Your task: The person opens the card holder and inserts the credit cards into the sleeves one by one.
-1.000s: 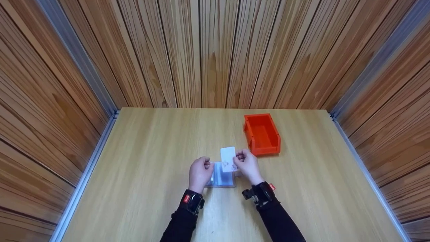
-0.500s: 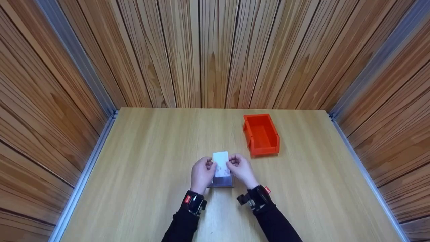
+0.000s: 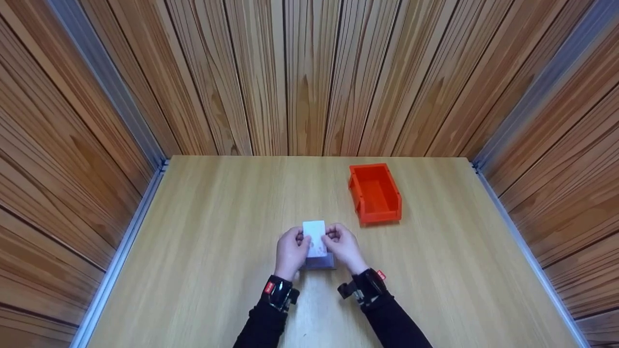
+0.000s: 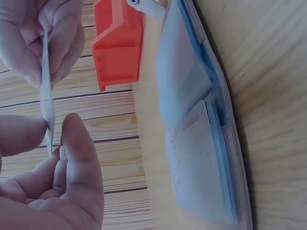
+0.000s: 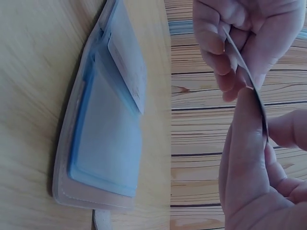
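A white card (image 3: 315,239) with a faint print near its lower end is held up between both hands. My left hand (image 3: 291,251) pinches its left edge between thumb and fingers, and my right hand (image 3: 346,249) pinches the right edge. Seen edge-on in the left wrist view, the card (image 4: 46,103) is thin and apart from what lies below. Beneath it an open card holder (image 3: 320,262) with clear bluish sleeves (image 5: 108,129) lies on the table. One sleeve on its left side contains another card (image 5: 127,67). The head view hides much of the holder behind card and hands.
An orange-red plastic bin (image 3: 376,194) stands behind and right of the hands. A pale strap (image 4: 148,7) with a metal snap sticks out from the holder's right side. Wood-plank walls (image 3: 309,77) enclose the wooden table (image 3: 217,217) at the back and both sides.
My right hand has carried the card left and slightly down, over the holder. My left hand, which had been beside it, has taken hold of the card's left edge.
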`<action>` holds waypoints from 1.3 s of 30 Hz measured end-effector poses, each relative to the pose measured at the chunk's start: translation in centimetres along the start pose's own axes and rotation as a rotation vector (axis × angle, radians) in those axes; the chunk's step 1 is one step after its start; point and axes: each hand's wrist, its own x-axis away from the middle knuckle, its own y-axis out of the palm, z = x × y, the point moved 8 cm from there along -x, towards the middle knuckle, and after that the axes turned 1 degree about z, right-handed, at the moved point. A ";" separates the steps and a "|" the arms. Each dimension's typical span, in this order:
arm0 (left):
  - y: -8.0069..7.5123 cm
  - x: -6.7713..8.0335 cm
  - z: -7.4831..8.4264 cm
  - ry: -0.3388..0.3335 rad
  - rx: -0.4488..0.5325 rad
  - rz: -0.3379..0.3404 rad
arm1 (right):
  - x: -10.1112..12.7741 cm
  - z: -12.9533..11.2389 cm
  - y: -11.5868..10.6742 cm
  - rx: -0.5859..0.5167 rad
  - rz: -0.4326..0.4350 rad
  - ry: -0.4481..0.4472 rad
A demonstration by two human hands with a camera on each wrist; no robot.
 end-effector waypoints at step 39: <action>-0.5 -0.1 -1.0 -0.054 -0.008 -0.002 | -1.9 5.6 -1.3 0.312 0.096 -0.120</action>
